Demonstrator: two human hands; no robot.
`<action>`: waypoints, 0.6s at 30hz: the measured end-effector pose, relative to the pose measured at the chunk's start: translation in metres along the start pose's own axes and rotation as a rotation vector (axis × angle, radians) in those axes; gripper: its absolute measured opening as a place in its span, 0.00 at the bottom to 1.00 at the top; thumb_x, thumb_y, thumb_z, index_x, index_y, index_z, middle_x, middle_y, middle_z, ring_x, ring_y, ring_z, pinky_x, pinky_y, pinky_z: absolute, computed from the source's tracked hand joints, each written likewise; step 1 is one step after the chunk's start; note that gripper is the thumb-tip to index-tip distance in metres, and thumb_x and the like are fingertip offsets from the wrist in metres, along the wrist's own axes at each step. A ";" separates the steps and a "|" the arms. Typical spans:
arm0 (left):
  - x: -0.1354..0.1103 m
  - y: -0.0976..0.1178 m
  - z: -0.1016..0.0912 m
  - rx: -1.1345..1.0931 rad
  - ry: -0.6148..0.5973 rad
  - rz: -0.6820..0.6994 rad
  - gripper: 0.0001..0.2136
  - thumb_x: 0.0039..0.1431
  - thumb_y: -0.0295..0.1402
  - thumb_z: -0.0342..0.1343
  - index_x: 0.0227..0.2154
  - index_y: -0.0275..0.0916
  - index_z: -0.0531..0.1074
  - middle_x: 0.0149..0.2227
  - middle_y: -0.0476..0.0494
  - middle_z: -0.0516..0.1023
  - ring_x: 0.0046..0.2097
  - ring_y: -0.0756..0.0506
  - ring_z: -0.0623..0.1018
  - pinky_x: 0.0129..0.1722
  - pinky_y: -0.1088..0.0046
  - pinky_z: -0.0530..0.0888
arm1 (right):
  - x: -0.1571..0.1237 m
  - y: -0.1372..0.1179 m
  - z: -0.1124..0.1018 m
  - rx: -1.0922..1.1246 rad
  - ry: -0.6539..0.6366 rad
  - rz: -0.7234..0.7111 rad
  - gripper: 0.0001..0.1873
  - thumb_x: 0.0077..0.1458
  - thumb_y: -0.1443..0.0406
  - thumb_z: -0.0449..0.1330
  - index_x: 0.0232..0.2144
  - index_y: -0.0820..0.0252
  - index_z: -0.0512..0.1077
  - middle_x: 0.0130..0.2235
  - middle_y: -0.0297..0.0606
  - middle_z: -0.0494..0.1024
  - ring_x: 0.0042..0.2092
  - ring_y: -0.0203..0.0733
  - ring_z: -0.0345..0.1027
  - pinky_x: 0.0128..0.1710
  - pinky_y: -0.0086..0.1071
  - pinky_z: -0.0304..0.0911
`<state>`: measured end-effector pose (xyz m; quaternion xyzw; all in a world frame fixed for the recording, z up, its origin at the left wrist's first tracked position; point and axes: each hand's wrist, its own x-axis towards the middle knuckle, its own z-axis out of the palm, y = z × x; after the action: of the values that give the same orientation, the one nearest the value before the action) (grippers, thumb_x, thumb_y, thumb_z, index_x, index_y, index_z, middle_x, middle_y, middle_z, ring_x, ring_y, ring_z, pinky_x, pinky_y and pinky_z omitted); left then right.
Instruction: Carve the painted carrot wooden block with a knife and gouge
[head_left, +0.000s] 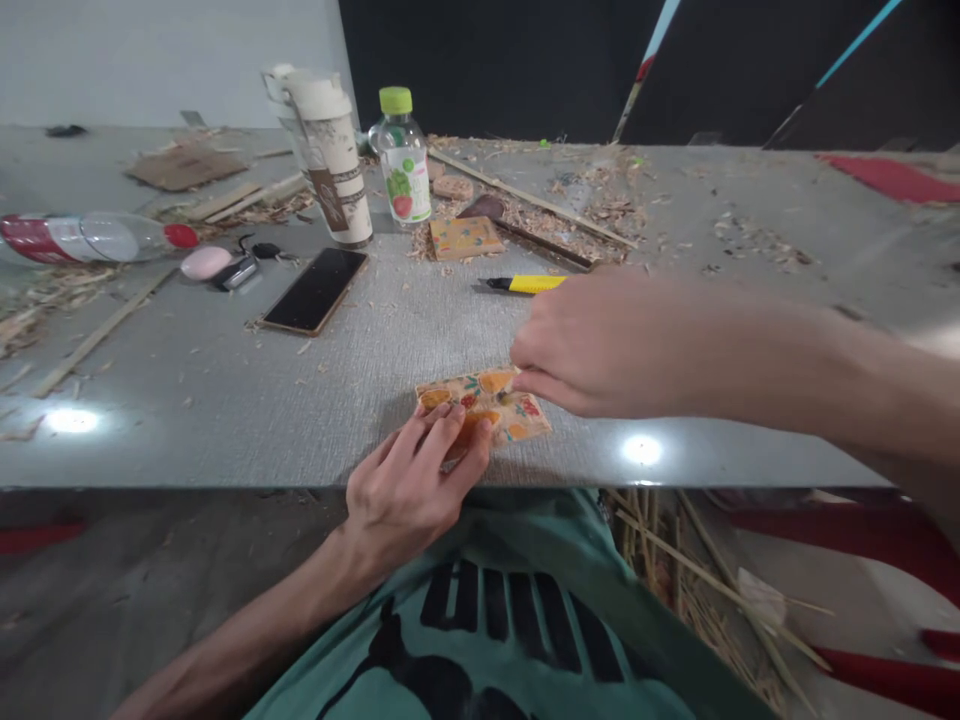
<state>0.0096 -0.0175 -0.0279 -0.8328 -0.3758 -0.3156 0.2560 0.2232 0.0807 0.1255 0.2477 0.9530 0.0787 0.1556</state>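
Note:
A thin fruit-patterned piece (517, 408), like printed card or covered board, lies on the grey table near its front edge. My left hand (412, 475) holds it down from the near left, fingers bent over it and thumb at its near side. An orange area shows between fingers and thumb. My right hand (592, 345) is closed above the piece's right end, thumb side close to its surface. Whatever it grips is hidden; a small dark spot shows beside the thumb. Behind the right hand a yellow, black-tipped tool (529, 284) is partly covered.
Beyond are a black phone (316, 290), a white tumbler (337, 165), a green-capped bottle (405, 170), a similar patterned piece (466, 238) and a dark stick-like tool (544, 243). A red-capped bottle (112, 238) lies left. Wood shavings (592, 205) and strips litter the table (225, 400).

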 end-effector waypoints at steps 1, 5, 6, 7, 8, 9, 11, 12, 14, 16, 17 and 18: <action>0.000 0.000 0.000 0.004 0.000 0.009 0.17 0.61 0.21 0.60 0.51 0.39 0.82 0.50 0.40 0.87 0.45 0.39 0.87 0.37 0.66 0.83 | 0.002 -0.001 -0.002 0.008 -0.012 0.020 0.16 0.66 0.67 0.59 0.24 0.59 0.72 0.26 0.36 0.72 0.28 0.38 0.52 0.30 0.39 0.43; 0.001 0.000 -0.002 0.020 -0.004 0.023 0.17 0.61 0.21 0.59 0.51 0.38 0.82 0.49 0.41 0.88 0.43 0.40 0.87 0.32 0.68 0.82 | 0.003 -0.003 -0.003 0.144 -0.044 0.121 0.16 0.65 0.65 0.59 0.24 0.58 0.72 0.26 0.37 0.72 0.29 0.39 0.57 0.31 0.39 0.45; 0.002 0.000 -0.002 0.022 -0.003 0.024 0.17 0.60 0.20 0.60 0.51 0.38 0.82 0.49 0.41 0.88 0.43 0.40 0.87 0.32 0.68 0.82 | 0.002 -0.003 -0.001 0.188 -0.036 0.137 0.17 0.66 0.65 0.58 0.23 0.58 0.71 0.25 0.37 0.71 0.29 0.39 0.57 0.31 0.39 0.46; 0.002 0.000 -0.002 0.021 -0.002 0.028 0.18 0.60 0.20 0.60 0.51 0.38 0.82 0.49 0.42 0.88 0.42 0.40 0.87 0.31 0.69 0.81 | -0.001 -0.004 0.002 0.230 -0.024 0.158 0.18 0.67 0.64 0.58 0.22 0.58 0.71 0.25 0.37 0.71 0.29 0.39 0.58 0.32 0.39 0.47; 0.002 0.000 -0.002 0.019 -0.002 0.034 0.18 0.59 0.19 0.61 0.51 0.37 0.82 0.48 0.42 0.88 0.42 0.40 0.87 0.30 0.69 0.81 | -0.003 -0.005 0.005 0.263 -0.011 0.183 0.19 0.68 0.64 0.57 0.22 0.58 0.70 0.25 0.36 0.71 0.29 0.39 0.59 0.32 0.39 0.47; 0.003 0.000 -0.002 0.017 -0.002 0.039 0.18 0.59 0.19 0.61 0.50 0.37 0.82 0.48 0.42 0.88 0.41 0.40 0.87 0.30 0.69 0.81 | -0.006 -0.007 0.009 0.281 0.005 0.202 0.20 0.69 0.63 0.56 0.23 0.58 0.70 0.25 0.36 0.71 0.28 0.39 0.59 0.32 0.39 0.48; 0.003 -0.001 -0.002 0.011 -0.005 0.044 0.17 0.59 0.19 0.61 0.50 0.37 0.82 0.48 0.41 0.88 0.41 0.40 0.87 0.30 0.69 0.81 | -0.010 -0.009 0.013 0.266 0.034 0.213 0.20 0.70 0.63 0.55 0.24 0.58 0.71 0.25 0.36 0.72 0.29 0.39 0.59 0.33 0.39 0.48; 0.003 -0.002 -0.002 0.009 -0.008 0.045 0.17 0.59 0.19 0.61 0.50 0.37 0.82 0.48 0.41 0.88 0.41 0.40 0.87 0.29 0.68 0.81 | -0.011 -0.010 0.013 0.243 0.046 0.206 0.21 0.71 0.63 0.55 0.24 0.58 0.72 0.26 0.36 0.72 0.29 0.39 0.58 0.33 0.39 0.48; 0.003 -0.002 -0.002 0.009 -0.016 0.049 0.17 0.59 0.20 0.60 0.51 0.37 0.82 0.47 0.41 0.88 0.41 0.39 0.87 0.29 0.68 0.81 | -0.009 -0.007 0.011 0.204 0.040 0.154 0.21 0.72 0.63 0.54 0.25 0.58 0.73 0.26 0.37 0.73 0.30 0.39 0.58 0.34 0.39 0.48; 0.003 -0.003 -0.003 0.010 -0.020 0.054 0.18 0.59 0.20 0.60 0.50 0.36 0.82 0.47 0.40 0.88 0.41 0.39 0.87 0.28 0.68 0.81 | -0.004 0.000 0.007 0.195 0.000 0.094 0.20 0.72 0.63 0.55 0.26 0.59 0.74 0.27 0.37 0.74 0.30 0.40 0.60 0.34 0.39 0.49; 0.003 -0.003 -0.003 0.009 -0.020 0.054 0.17 0.59 0.19 0.59 0.50 0.36 0.82 0.46 0.41 0.88 0.40 0.40 0.87 0.28 0.68 0.82 | -0.002 0.004 0.005 0.194 -0.020 0.064 0.20 0.72 0.62 0.55 0.26 0.59 0.74 0.28 0.37 0.74 0.30 0.40 0.60 0.35 0.39 0.49; 0.004 -0.003 -0.004 0.008 -0.018 0.053 0.17 0.59 0.19 0.59 0.49 0.36 0.82 0.46 0.41 0.88 0.40 0.40 0.87 0.29 0.68 0.82 | 0.000 0.008 0.005 0.193 -0.032 0.035 0.19 0.72 0.62 0.56 0.27 0.59 0.74 0.28 0.36 0.74 0.30 0.39 0.60 0.35 0.39 0.49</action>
<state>0.0082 -0.0166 -0.0222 -0.8442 -0.3573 -0.2998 0.2642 0.2285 0.0881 0.1230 0.2796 0.9490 -0.0147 0.1449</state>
